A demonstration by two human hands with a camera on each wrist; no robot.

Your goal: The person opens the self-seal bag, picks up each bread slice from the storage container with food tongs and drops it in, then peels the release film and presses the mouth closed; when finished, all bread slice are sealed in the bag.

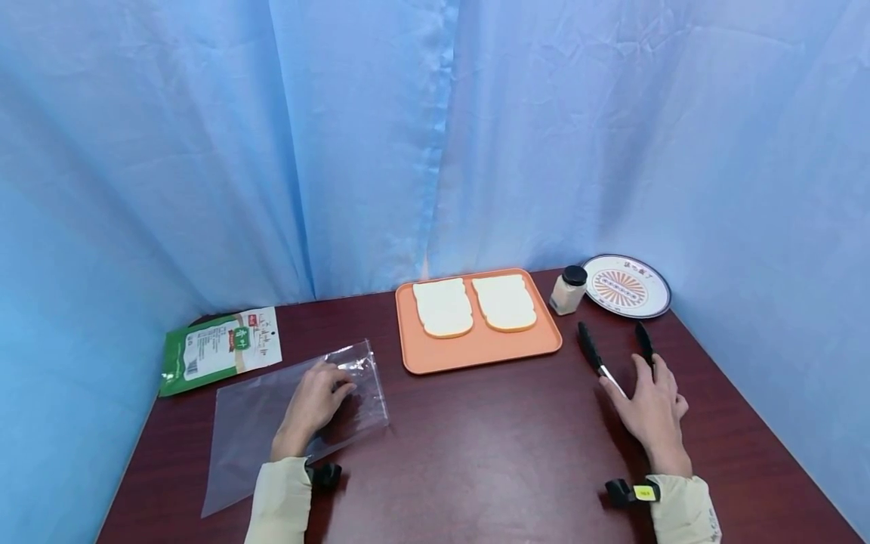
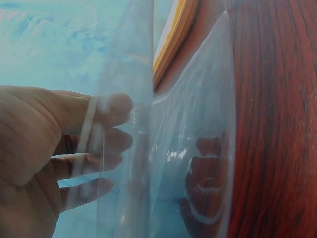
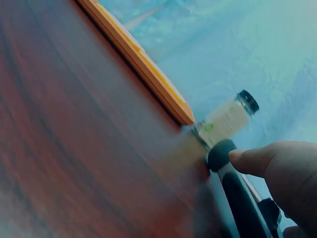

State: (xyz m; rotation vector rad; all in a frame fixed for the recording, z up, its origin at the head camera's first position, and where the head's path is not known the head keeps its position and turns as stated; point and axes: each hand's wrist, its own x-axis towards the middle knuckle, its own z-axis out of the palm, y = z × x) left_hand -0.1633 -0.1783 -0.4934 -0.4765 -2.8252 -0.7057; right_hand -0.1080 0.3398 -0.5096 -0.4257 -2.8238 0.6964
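My left hand (image 1: 316, 400) is over a large clear plastic bag (image 1: 248, 415) at the left of the table. In the left wrist view its thumb and fingers (image 2: 119, 104) pinch the film, and the bag (image 2: 193, 114) reaches down to the wood. At the right, my right hand (image 1: 652, 412) holds black-and-silver tongs (image 1: 590, 347), thumb by one arm and fingers by the other. The two black ends spread apart, pointing away from me. In the right wrist view the thumb is right at one arm of the tongs (image 3: 240, 198); the rear of the tongs is hidden.
An orange tray (image 1: 476, 359) with two bread slices (image 1: 445, 306) is at the back middle. To its right stand a black-lidded jar (image 1: 569, 291) and a patterned plate (image 1: 627, 287). A green-and-white packet (image 1: 220, 347) lies back left. Blue curtains (image 1: 367, 151) border the table.
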